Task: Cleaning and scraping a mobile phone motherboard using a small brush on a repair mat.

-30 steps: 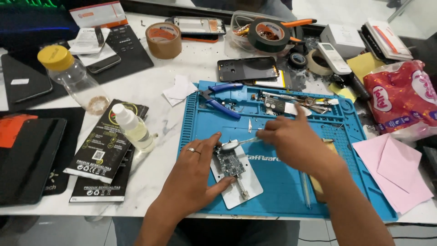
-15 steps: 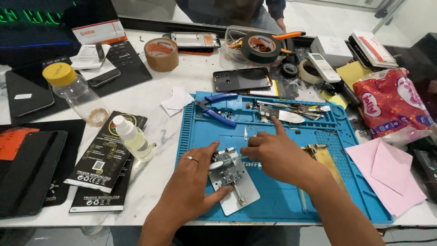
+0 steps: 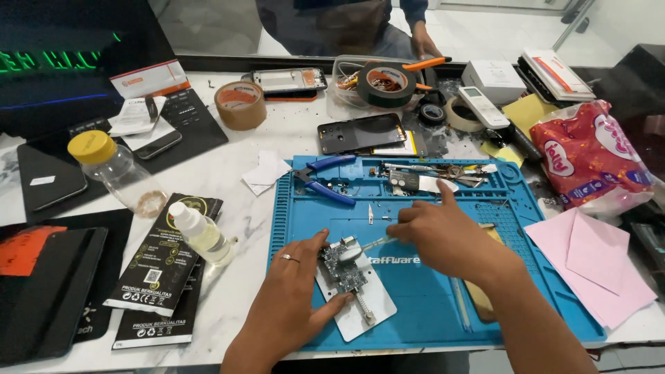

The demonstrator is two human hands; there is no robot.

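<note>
A small circuit board (image 3: 344, 266) is clamped on a white holder plate (image 3: 374, 305) lying on the blue work mat (image 3: 429, 277). My left hand (image 3: 294, 291), with a ring on one finger, grips the board and plate from the left side. My right hand (image 3: 443, 235) holds thin metal tweezers (image 3: 367, 246), their tip touching the top of the board.
Blue-handled pliers (image 3: 325, 181) and small metal parts lie at the mat's top. A clear dropper bottle (image 3: 201, 232) and a yellow-capped jar (image 3: 114, 170) stand left. Tape rolls (image 3: 239, 104), a dark phone (image 3: 360, 131), a red bag (image 3: 589, 156) and pink paper (image 3: 596, 263) surround the mat.
My right hand has drawn in leftward, bringing the tweezers onto the board. The left hand stays on the board and holder, which shifted slightly on the mat.
</note>
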